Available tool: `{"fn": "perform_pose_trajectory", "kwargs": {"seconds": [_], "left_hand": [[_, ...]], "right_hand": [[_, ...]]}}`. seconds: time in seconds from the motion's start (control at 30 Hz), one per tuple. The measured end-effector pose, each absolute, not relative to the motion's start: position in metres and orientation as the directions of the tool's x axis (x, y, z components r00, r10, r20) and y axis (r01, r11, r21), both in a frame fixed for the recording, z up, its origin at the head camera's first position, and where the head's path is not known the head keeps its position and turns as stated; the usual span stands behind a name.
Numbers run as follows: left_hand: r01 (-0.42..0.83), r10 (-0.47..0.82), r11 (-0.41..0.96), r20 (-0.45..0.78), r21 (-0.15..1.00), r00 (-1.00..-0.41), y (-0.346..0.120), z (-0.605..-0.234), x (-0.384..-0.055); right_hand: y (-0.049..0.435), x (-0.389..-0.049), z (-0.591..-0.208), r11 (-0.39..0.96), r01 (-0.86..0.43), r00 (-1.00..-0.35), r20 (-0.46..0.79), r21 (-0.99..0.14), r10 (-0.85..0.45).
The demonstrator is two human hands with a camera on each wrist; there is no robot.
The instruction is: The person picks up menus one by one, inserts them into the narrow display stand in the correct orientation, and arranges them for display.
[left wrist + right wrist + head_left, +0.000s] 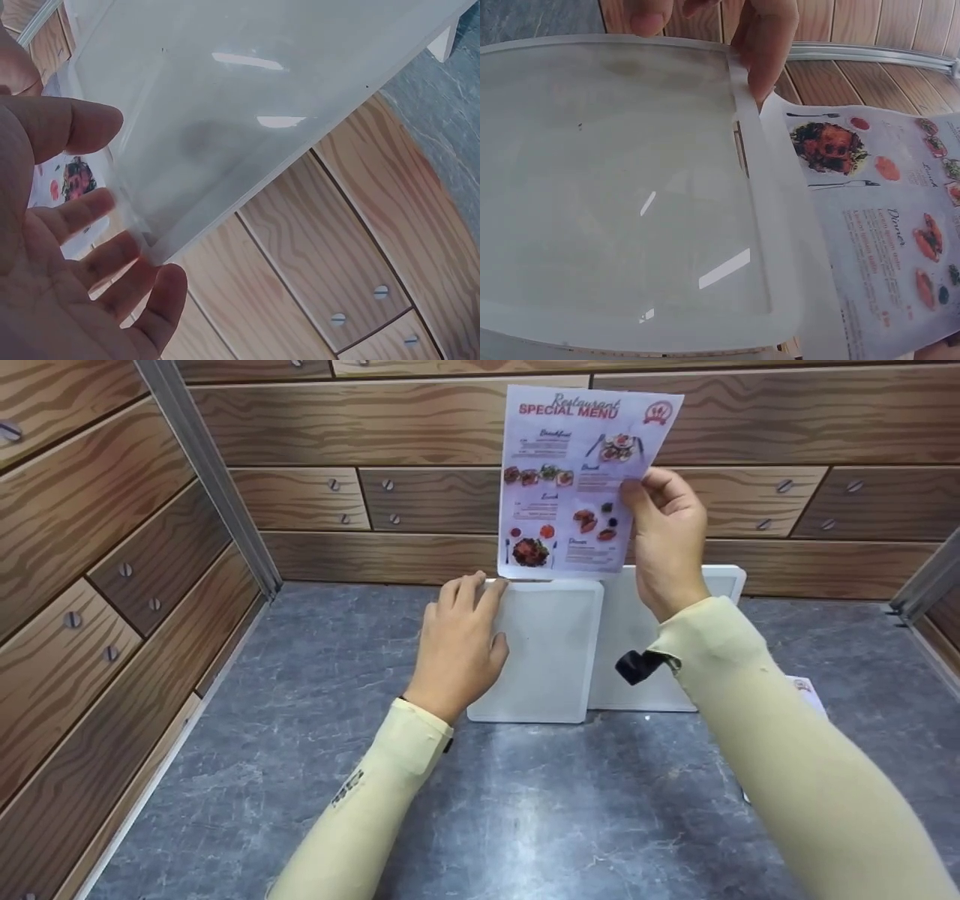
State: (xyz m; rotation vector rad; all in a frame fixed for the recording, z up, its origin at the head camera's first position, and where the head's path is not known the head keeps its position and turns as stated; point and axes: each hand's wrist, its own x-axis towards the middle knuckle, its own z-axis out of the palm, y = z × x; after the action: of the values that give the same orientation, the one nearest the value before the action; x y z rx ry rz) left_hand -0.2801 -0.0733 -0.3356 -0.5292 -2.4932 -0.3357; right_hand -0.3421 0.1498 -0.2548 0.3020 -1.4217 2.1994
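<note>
My right hand [670,540] pinches a printed menu sheet [559,502] by its right edge, thumb in front. The sheet stands upright, its lower edge right at the top of a white-framed menu holder [536,652] with a clear front. Around the top left corner of that holder my left hand [461,649] rests its fingers [112,259]; its thumb lies near the side edge. A narrow slit shows in the holder's top rim [742,146]. Behind and to the right stands a second white holder [637,690], partly covered by my right hand.
Another printed sheet [808,694] lies on the grey marbled table [337,675], mostly hidden under my right forearm. A wood-patterned wall [420,424] rises behind the holders, and a similar wall [97,585] stands on the left.
</note>
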Motion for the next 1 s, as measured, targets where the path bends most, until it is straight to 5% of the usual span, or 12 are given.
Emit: {"fn": "perform_pose_trajectory", "kwargs": {"seconds": [1.0], "left_hand": [[0.451, 0.289, 0.878, 0.574, 0.160, -0.766, -0.077, -0.341, -0.279]], "right_hand": [[0.150, -0.343, -0.260, -0.260, -0.578, -0.807, 0.493, -0.774, 0.325]]}}
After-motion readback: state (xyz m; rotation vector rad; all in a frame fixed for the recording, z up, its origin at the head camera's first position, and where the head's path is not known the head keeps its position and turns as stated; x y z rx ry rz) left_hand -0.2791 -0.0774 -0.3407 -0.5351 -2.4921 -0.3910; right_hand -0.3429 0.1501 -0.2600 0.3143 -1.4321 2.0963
